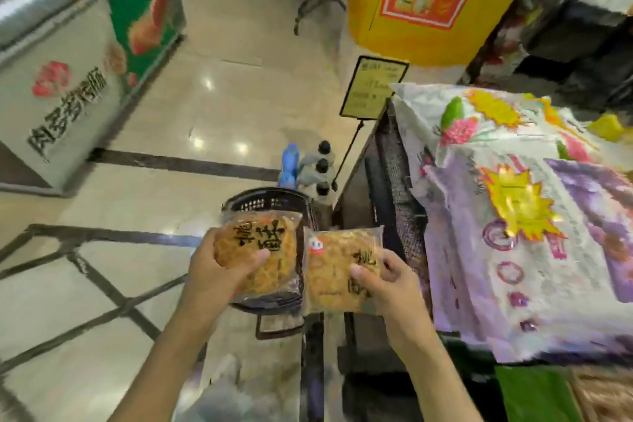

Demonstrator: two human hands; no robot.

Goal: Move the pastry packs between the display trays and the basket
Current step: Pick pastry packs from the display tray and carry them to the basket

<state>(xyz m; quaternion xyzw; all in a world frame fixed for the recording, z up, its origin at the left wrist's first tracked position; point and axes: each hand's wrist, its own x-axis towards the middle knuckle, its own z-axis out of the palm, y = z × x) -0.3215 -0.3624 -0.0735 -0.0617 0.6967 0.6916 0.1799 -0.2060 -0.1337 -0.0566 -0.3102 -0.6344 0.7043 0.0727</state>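
Two clear pastry packs with golden round pastries and black lettering are held up side by side over a dark plastic basket (pixel 274 204) that stands on the floor. My left hand (pixel 219 271) grips the left pack (pixel 265 250) by its lower left edge, thumb across the front. My right hand (pixel 390 281) grips the right pack (pixel 334 271) at its lower right corner. The basket's inside is mostly hidden by the packs. The frame is blurred.
A display stand (pixel 394 181) with large printed bags (pixel 513 216) fills the right side. A price sign on a pole (pixel 373 87) stands beyond the basket, with bottles (pixel 318 168) at its foot. A chest freezer (pixel 68 62) is at left and a yellow pillar (pixel 418 0) behind.
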